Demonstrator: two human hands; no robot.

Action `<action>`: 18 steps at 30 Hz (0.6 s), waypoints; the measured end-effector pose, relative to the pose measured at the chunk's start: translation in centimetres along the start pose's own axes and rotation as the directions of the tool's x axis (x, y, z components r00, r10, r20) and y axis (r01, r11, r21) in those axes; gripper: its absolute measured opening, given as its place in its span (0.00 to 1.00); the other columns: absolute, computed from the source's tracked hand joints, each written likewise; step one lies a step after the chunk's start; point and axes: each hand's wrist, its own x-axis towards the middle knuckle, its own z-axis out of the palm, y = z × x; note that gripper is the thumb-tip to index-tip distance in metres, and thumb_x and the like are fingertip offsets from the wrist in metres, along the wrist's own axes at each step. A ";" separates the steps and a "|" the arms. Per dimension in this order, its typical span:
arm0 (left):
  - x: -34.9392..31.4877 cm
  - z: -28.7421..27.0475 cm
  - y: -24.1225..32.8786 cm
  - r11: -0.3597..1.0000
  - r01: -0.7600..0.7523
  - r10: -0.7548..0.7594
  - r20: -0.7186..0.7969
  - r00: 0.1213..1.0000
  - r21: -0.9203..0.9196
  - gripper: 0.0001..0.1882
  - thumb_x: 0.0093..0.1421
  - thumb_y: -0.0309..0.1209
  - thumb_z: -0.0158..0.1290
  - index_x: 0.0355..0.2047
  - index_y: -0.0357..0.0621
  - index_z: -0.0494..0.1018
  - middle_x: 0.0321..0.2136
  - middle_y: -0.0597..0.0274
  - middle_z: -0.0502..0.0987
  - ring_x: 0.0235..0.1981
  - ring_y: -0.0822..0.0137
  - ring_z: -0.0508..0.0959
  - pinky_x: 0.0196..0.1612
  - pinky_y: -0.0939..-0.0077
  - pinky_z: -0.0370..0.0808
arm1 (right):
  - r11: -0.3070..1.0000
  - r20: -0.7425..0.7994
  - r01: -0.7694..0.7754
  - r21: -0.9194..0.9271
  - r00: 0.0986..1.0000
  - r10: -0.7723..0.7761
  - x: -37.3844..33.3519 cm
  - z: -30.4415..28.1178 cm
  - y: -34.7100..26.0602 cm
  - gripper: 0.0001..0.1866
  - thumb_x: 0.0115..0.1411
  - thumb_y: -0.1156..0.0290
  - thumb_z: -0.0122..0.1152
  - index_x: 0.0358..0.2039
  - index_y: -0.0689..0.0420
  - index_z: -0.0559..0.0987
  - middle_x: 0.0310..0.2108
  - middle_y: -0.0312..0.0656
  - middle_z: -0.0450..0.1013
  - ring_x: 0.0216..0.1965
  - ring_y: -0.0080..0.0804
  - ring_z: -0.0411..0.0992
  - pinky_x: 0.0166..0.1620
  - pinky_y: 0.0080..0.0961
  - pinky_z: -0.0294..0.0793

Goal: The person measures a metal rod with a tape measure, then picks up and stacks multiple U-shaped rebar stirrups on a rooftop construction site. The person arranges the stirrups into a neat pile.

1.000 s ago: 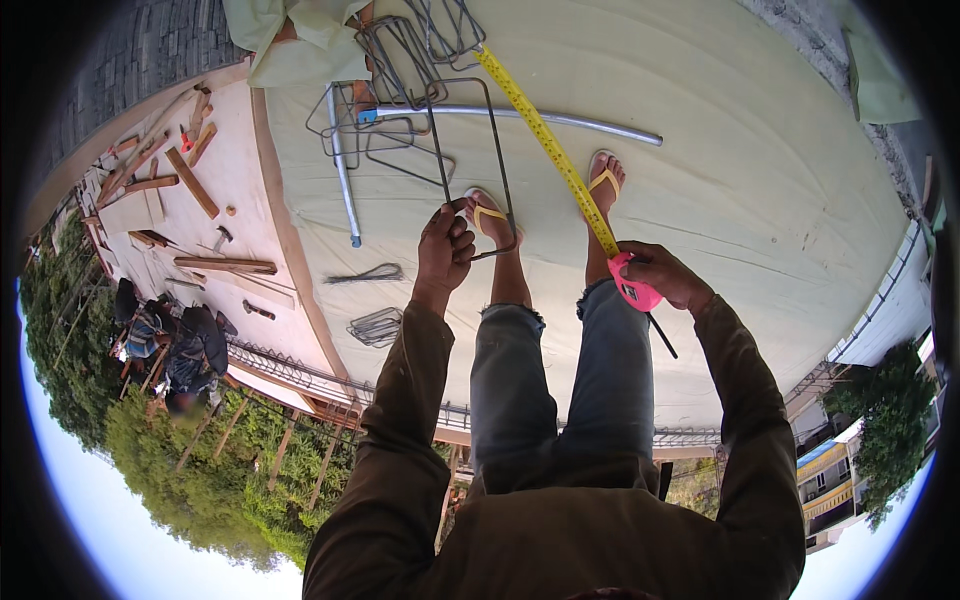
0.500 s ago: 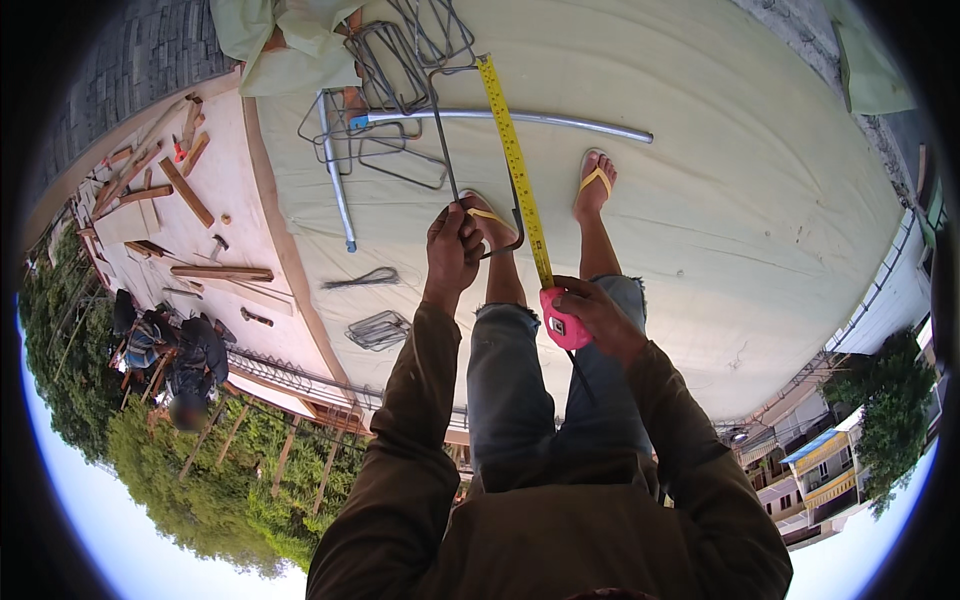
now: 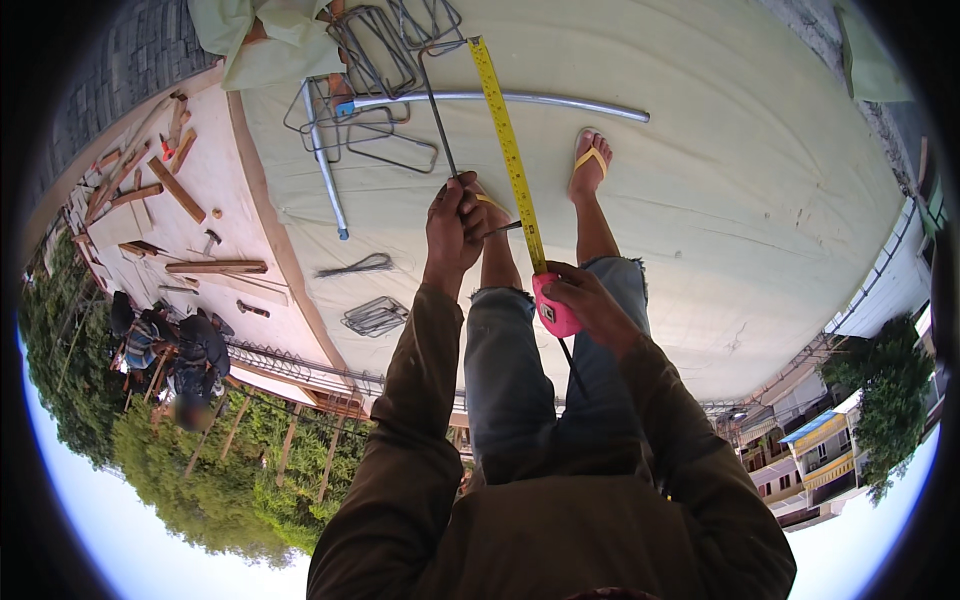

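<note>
My left hand (image 3: 452,225) is closed around one side of a bent steel bar stirrup (image 3: 437,118), lifted in front of my legs. In my right hand (image 3: 592,308) is a pink tape measure (image 3: 556,314), gripped by its case. Its yellow blade (image 3: 509,150) runs out away from me, to the right of the stirrup. The blade's far tip is close to the stirrup's far end. A dark thin strip (image 3: 573,366) shows below the tape case. My fingers hide part of the stirrup's near end.
More stirrups (image 3: 372,55) lie in a heap at the far left, beside two metal pipes (image 3: 500,97). Nearer are a bundle of wire (image 3: 355,265) and stacked stirrups (image 3: 375,317). Wood pieces (image 3: 178,190) and a hammer (image 3: 211,241) lie beyond the sheet's left edge; people (image 3: 195,350) crouch there.
The stirrup has turned in my left hand; its right side, which showed before, is now mostly out of sight. The tape stays extended in my right hand. The whole view has shifted slightly.
</note>
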 end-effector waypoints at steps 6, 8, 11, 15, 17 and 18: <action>0.6 0.2 -0.3 1.000 -0.004 0.004 -0.025 1.000 -0.017 0.16 0.72 0.41 0.45 0.49 0.43 0.72 0.21 0.73 0.62 0.15 0.80 0.54 0.16 0.82 0.50 | 0.997 -0.119 0.008 -0.075 0.993 -0.017 0.0 0.7 -0.4 0.26 0.60 0.65 0.59 0.56 0.65 0.73 0.35 0.36 0.74 0.34 0.20 0.71 0.38 0.20 0.72; 0.7 0.1 -0.2 1.000 0.005 -0.004 -0.015 1.000 0.023 0.16 0.71 0.42 0.46 0.49 0.45 0.71 0.21 0.75 0.62 0.16 0.80 0.54 0.16 0.84 0.50 | 0.996 -0.138 0.003 -0.089 0.990 -0.015 -0.1 0.6 -0.5 0.26 0.59 0.65 0.59 0.56 0.64 0.74 0.34 0.36 0.74 0.34 0.19 0.71 0.38 0.20 0.72; 0.7 -0.1 -0.1 0.999 0.012 -0.012 0.008 1.000 0.036 0.16 0.70 0.42 0.47 0.50 0.46 0.70 0.21 0.75 0.63 0.16 0.81 0.55 0.16 0.86 0.51 | 0.996 -0.156 -0.014 -0.092 0.988 -0.001 -0.1 0.4 -0.5 0.26 0.59 0.65 0.59 0.56 0.64 0.74 0.35 0.35 0.74 0.33 0.20 0.71 0.38 0.20 0.72; 0.8 -0.1 -0.4 0.999 0.025 -0.026 0.020 0.999 0.027 0.15 0.71 0.42 0.46 0.50 0.46 0.70 0.21 0.75 0.63 0.16 0.81 0.55 0.16 0.86 0.51 | 0.994 -0.148 -0.037 -0.104 0.989 0.022 -0.1 0.0 -0.4 0.26 0.59 0.64 0.60 0.56 0.64 0.74 0.35 0.36 0.75 0.34 0.21 0.71 0.38 0.21 0.72; 0.9 -0.1 -0.5 0.999 0.041 -0.041 0.015 0.999 0.001 0.16 0.73 0.41 0.44 0.49 0.43 0.71 0.21 0.74 0.62 0.16 0.81 0.53 0.16 0.84 0.50 | 0.989 -0.143 -0.046 -0.142 0.989 0.026 0.0 -0.3 -0.2 0.26 0.59 0.65 0.60 0.56 0.64 0.74 0.36 0.36 0.74 0.34 0.21 0.72 0.38 0.21 0.72; 0.9 -0.1 -0.5 0.999 0.046 -0.046 0.014 0.999 -0.021 0.17 0.73 0.41 0.42 0.48 0.41 0.71 0.21 0.73 0.62 0.15 0.80 0.53 0.16 0.83 0.50 | 0.991 -0.138 -0.054 -0.123 0.990 0.037 0.1 -0.4 0.0 0.26 0.59 0.65 0.60 0.56 0.64 0.73 0.36 0.37 0.74 0.34 0.21 0.72 0.38 0.21 0.72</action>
